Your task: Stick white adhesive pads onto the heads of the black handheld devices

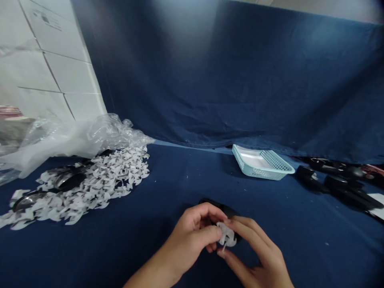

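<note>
**Item: white piece** (226, 236). A small, flat, lobed plastic part is sitting at lower centre of the frame, between the two hands. A thin stem seems to be pointing down towards the bottom edge. Both hands are equally near.

**Left hand** (192, 236). Its grip is pinching the piece's left side with thumb and forefinger. The forearm is running off to the lower left.

**Right hand** (255, 252). Its grip is clasping the piece's right side, with the fingers lying over the top and the thumb underneath.

**Black part** (220, 206). It is showing just behind the fingers and is mostly hidden. Whether the piece is touching it cannot be told.

**Table** (168, 188). Dark blue cloth is covering it.
- At left, a heap of white pieces (99, 180) is spreading out over dark parts, with a crumpled clear bag (90, 138) lying behind it.
- At right of centre, a pale basket (261, 162) is standing well apart from the hands.
- At the far right, more black parts (339, 186) are lying in a cluster.

**Room.** A blue backdrop (228, 72) is hanging behind the table. White boxes (51, 52) are stacking up in the upper left of the frame.
</note>
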{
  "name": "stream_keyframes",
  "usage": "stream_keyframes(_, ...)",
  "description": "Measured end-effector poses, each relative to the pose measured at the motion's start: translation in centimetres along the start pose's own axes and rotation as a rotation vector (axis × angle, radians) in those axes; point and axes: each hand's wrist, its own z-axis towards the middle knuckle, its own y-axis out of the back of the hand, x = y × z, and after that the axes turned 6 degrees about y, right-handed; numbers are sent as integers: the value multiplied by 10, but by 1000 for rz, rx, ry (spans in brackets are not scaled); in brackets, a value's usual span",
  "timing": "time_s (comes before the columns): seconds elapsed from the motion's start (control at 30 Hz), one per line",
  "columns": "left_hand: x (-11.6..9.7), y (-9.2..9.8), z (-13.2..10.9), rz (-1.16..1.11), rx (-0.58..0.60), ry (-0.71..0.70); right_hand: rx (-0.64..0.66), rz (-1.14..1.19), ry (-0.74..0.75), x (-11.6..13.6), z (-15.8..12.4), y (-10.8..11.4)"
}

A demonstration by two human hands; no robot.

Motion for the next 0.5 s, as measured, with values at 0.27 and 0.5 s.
stream_keyframes(0.27,-3,-1,-2,22,-4,7,-11,10,-6,-1,1,2)
stream_keyframes(0.5,-2,-1,-1,5,-37,-11,-6,-1,10,0,1,1)
